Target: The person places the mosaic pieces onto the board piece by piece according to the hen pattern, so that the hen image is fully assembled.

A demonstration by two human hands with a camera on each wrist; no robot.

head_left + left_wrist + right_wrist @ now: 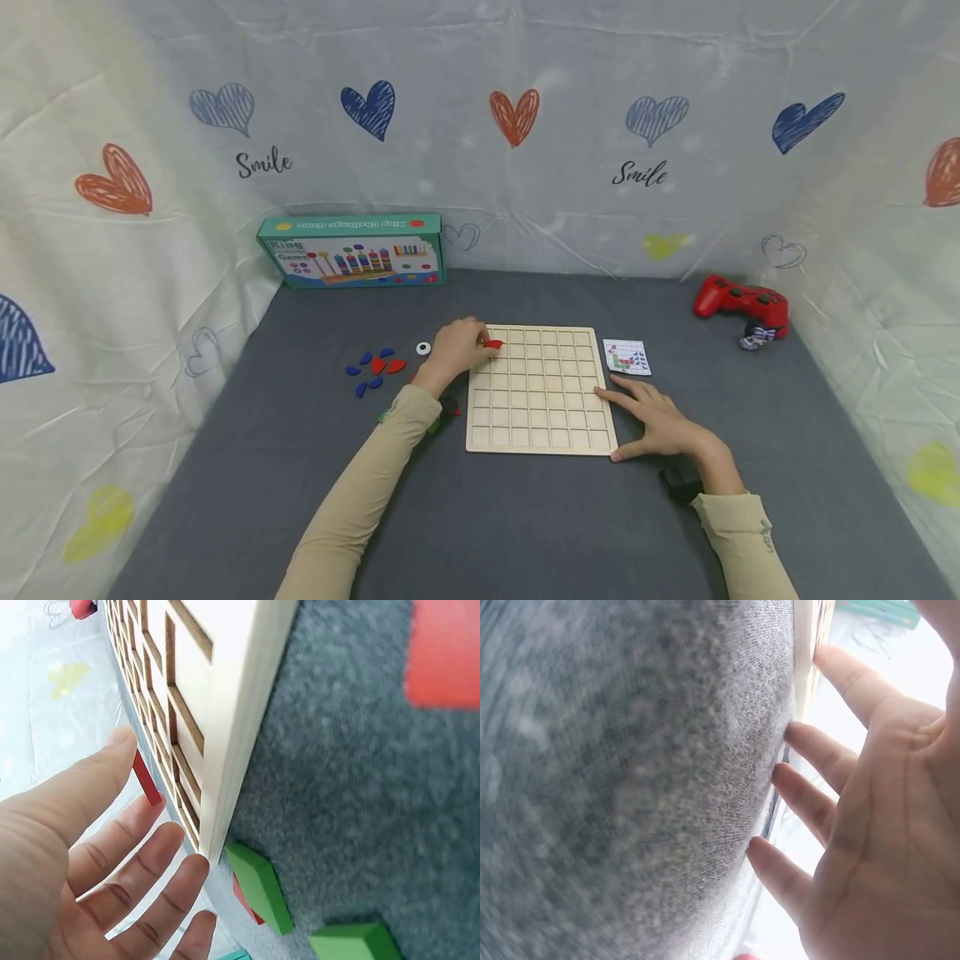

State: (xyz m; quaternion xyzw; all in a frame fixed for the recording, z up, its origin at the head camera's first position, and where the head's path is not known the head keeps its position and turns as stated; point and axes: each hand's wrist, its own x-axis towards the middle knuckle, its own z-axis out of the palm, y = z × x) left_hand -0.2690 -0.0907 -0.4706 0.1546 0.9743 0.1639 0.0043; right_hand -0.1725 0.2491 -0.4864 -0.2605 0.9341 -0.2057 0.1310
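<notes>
A pale wooden grid board (pixel 553 398) lies flat on the dark cloth. Over its far left corner, my left hand (pixel 453 348) pinches a small flat red piece (pixel 492 343) between thumb and index finger. The left wrist view shows the red piece (pixel 148 778) edge-on above the board's cells, the other fingers spread. My right hand (pixel 660 423) rests at the board's right side with fingers spread; its index fingertip is on the edge and its thumb at the near right corner. Just beyond it lies a printed pattern card (pixel 627 357).
Left of the board lie several blue pieces (pixel 376 382), red pieces (pixel 396 366) and a round eye piece (pixel 423 348). Green pieces (pixel 259 889) sit beside the board, partly under my left forearm. A game box (pixel 352 254) stands at the back left, a red game controller (pixel 742 302) at the back right.
</notes>
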